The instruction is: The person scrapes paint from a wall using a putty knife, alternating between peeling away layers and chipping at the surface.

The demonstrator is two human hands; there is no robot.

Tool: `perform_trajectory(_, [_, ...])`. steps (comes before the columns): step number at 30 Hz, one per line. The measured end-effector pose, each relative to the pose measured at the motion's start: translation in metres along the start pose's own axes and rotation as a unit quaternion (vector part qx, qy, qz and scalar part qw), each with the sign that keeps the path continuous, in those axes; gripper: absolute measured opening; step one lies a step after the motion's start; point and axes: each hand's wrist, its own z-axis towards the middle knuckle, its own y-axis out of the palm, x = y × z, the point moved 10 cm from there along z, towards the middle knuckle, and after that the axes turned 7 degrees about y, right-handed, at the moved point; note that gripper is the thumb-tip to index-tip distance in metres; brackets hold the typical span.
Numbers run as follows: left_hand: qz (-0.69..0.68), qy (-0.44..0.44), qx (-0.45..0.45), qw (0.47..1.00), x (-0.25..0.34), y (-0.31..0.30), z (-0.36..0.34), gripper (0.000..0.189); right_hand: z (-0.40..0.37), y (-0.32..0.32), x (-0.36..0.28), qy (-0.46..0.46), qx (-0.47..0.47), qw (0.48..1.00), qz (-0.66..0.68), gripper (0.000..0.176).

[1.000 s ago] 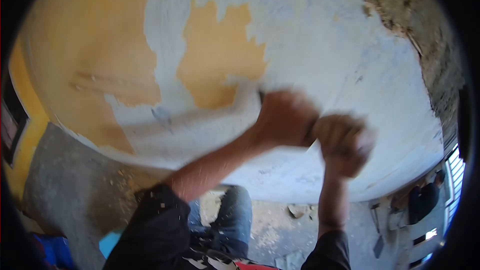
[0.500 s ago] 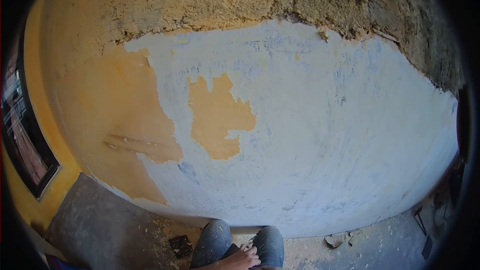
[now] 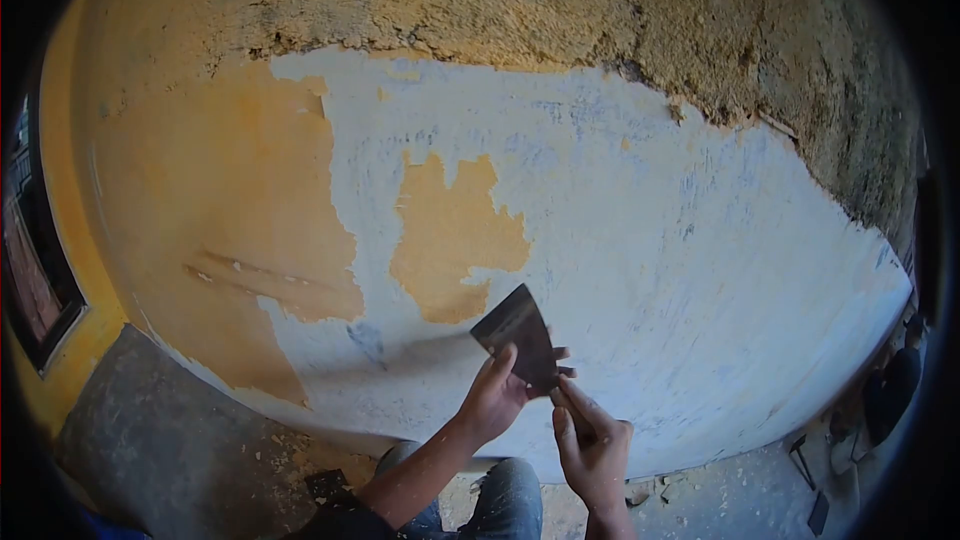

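Note:
A dark, flat scraper blade [image 3: 522, 333] is held up in front of the wall, its wide edge pointing up and left. My left hand [image 3: 493, 400] grips the blade's lower part, with the thumb across its face and fingers behind it. At the narrow lower end, my right hand [image 3: 595, 448] pinches the scraper, thumb and fingers closed round it. Behind them stands a wall with a bare pale area [image 3: 620, 290], a yellow paint patch [image 3: 455, 240] with ragged edges, and more yellow paint [image 3: 250, 210] on the left.
Rough plaster [image 3: 520, 0] crosses the wall's top. A dark-framed window [image 3: 60, 335] is at the far left. My knees [image 3: 508, 500] are below, near the wall's foot. Paint flakes and a dark flat piece [image 3: 326, 485] lie on the grey floor [image 3: 170, 430]; tools [image 3: 818, 512] lie at the lower right.
Both hands have risen from between my knees to in front of the wall, and the scraper now shows clearly between them. The view has shifted and tilted slightly.

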Motion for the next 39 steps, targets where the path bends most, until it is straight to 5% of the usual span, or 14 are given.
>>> perform_trajectory(5, [-0.112,0.113,0.088,0.983,0.013,-0.009,0.044,0.028,0.018,-0.011,-0.019,0.003,0.044,0.996,-0.075,0.037])
perform_trajectory(24, [-0.111,0.159,0.176,0.965,0.029,-0.022,0.034,0.021,0.025,0.004,-0.016,0.054,0.025,0.987,-0.152,0.035])
perform_trajectory(39, [-0.022,0.221,0.197,0.955,0.059,-0.028,0.044,0.021,0.046,0.019,-0.005,0.021,0.007,0.999,-0.034,0.033])
